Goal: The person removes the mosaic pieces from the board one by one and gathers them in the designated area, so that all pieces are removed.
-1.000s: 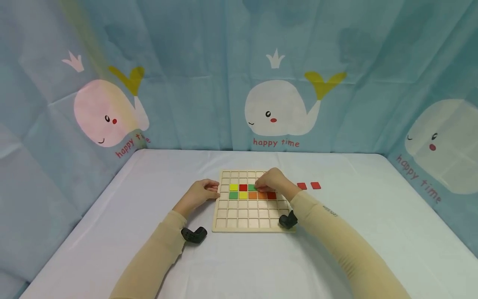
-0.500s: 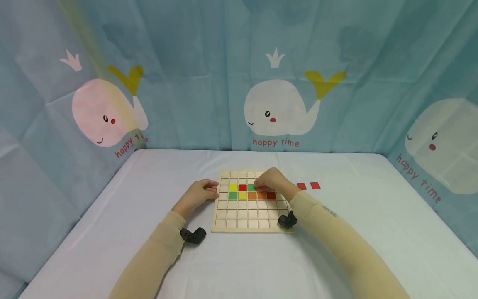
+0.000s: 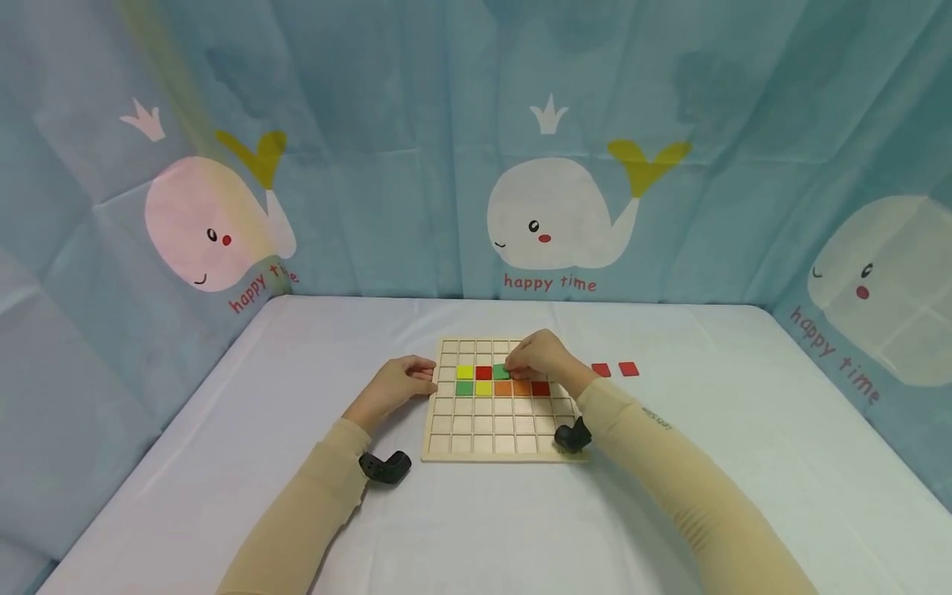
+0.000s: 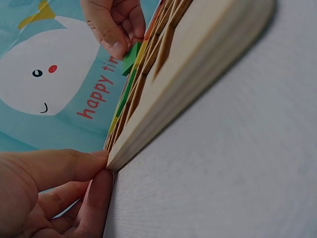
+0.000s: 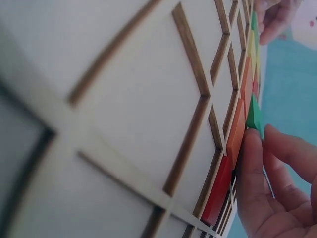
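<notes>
A square wooden grid board lies on the white table. My left hand grips its left edge, fingertips at the rim in the left wrist view. My right hand pinches a green tile over the upper middle of the board. In the right wrist view that green tile stands tilted, one edge raised. Left of it lie a red tile and a yellow tile. The row below has green, yellow and orange tiles and a red tile. My right hand covers part of the rows.
Two loose red tiles lie on the table right of the board. Black wrist cameras sit on both sleeves. A blue curtain with whale prints stands behind and beside the table.
The green tile has risen and tilted a little in my right hand, which has shifted slightly upward. My left hand stays at the board's edge.
</notes>
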A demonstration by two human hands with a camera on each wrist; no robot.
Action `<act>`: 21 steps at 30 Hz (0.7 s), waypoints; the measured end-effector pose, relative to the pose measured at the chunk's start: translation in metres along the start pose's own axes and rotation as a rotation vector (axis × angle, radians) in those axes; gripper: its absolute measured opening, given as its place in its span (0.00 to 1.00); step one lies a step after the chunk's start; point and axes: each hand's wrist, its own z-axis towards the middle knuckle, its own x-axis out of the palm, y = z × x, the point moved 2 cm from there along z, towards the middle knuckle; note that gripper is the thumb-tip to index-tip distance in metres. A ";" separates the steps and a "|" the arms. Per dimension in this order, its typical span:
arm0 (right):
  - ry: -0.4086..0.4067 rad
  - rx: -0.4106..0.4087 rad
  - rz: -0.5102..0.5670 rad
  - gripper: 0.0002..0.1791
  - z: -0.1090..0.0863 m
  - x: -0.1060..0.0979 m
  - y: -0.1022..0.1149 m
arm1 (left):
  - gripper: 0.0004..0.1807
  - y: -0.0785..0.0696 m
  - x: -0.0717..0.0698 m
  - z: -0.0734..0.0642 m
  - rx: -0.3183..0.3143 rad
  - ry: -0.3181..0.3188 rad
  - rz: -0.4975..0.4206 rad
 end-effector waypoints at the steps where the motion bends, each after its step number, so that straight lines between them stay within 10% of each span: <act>1: 0.000 -0.001 -0.004 0.05 0.001 0.000 0.000 | 0.25 0.000 0.000 0.000 0.001 -0.001 -0.001; 21: 0.040 0.028 0.098 0.09 0.003 -0.004 -0.004 | 0.26 0.001 0.001 0.001 -0.005 -0.014 0.019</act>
